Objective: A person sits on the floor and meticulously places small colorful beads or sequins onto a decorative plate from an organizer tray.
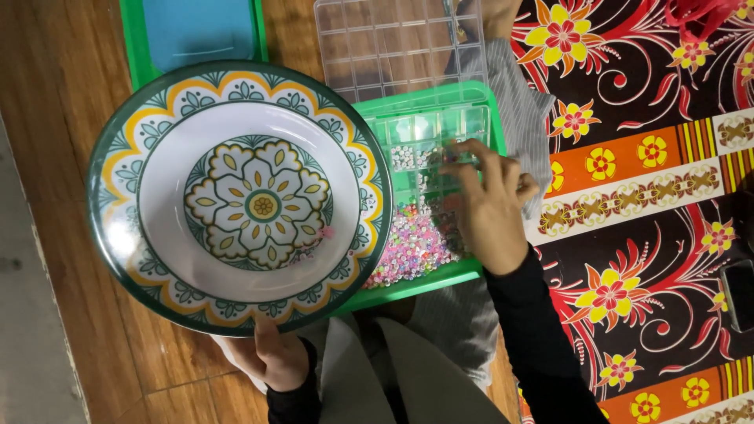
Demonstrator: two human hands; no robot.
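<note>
A large round plate with a green rim and a yellow-and-green flower pattern is held up at the left. My left hand grips its near edge, thumb on the rim. A single pink bead lies on the plate's inner slope. Behind it sits a green tray holding a clear compartment box and a heap of pink and white beads. My right hand hovers over the tray, fingers bent and pinched at the beads; whether it holds one is hidden.
A clear lid with a grid of compartments leans at the tray's far side. A second green tray with a blue pad sits at the top left. A patterned red, black and yellow mat lies to the right. The wooden floor shows at the left.
</note>
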